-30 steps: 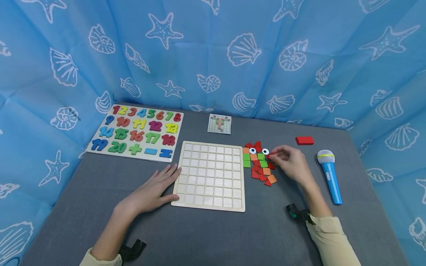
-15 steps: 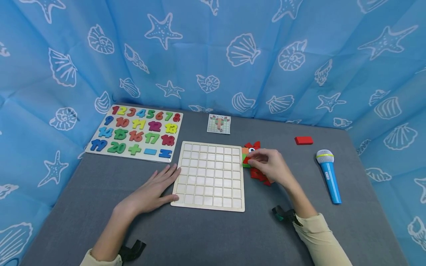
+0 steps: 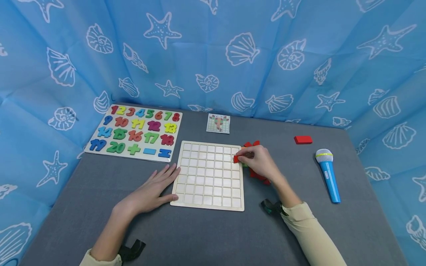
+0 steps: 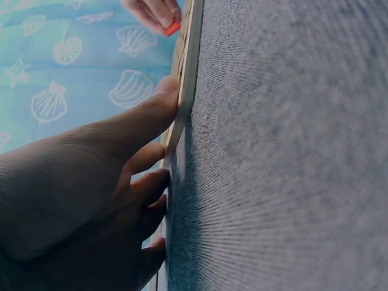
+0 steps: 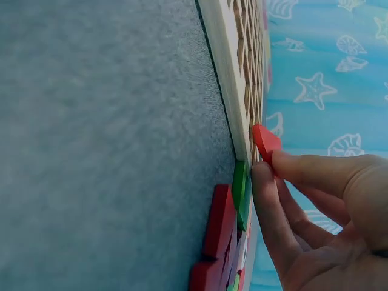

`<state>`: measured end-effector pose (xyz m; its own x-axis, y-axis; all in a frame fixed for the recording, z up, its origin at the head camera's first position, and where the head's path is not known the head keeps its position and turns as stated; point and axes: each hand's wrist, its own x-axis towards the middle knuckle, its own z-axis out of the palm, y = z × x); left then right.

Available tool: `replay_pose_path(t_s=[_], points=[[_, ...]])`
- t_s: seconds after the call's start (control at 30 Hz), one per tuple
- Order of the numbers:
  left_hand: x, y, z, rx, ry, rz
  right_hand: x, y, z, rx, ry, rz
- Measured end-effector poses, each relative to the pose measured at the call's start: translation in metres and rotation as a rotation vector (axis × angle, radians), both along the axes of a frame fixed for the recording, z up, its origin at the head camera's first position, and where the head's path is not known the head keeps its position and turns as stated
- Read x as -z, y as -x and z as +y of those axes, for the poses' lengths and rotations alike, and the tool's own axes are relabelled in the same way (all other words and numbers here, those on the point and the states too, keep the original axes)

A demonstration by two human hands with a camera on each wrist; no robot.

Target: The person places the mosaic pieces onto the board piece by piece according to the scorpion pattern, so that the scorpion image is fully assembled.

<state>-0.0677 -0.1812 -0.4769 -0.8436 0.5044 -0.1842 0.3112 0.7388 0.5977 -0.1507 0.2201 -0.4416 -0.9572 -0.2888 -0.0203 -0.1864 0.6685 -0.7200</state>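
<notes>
A wooden board (image 3: 208,177) divided into small square cells lies in the middle of the table. My right hand (image 3: 259,160) pinches a red tile (image 3: 236,159) between thumb and fingertips, over the board's right edge. In the right wrist view that red tile (image 5: 267,140) tilts up close over the grid. My left hand (image 3: 151,194) lies flat with spread fingers, its thumb and fingertips at the board's left edge. Loose red tiles (image 3: 257,176) and a green tile (image 5: 240,193) lie beside the board, partly hidden under my right hand.
A number puzzle board (image 3: 133,133) lies at the back left. Behind the grid board sits a small pattern card (image 3: 218,123). On the right are a red block (image 3: 303,140) and a blue toy microphone (image 3: 328,177). A blue curtain (image 3: 199,55) hangs behind the table.
My right hand has moved left from the tile pile, carrying the red tile over the board's right edge. The left hand has stayed at the board's left side.
</notes>
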Motion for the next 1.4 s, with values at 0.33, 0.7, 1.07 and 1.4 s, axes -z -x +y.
replay_pose_path(t_s=[0.33,0.7,1.07,1.4], points=[[0.001,0.001,0.001,-0.011,0.021,-0.033,-0.005,0.009,-0.012,0.001,-0.069,-0.035],[0.000,0.001,0.000,-0.002,0.011,-0.026,-0.012,0.006,-0.014,-0.006,-0.086,-0.048],[0.001,-0.001,-0.002,0.010,-0.018,0.008,-0.010,0.002,0.011,0.027,-0.024,-0.028],[-0.009,0.000,0.002,0.003,0.025,-0.029,-0.009,0.004,0.043,0.084,0.000,0.014]])
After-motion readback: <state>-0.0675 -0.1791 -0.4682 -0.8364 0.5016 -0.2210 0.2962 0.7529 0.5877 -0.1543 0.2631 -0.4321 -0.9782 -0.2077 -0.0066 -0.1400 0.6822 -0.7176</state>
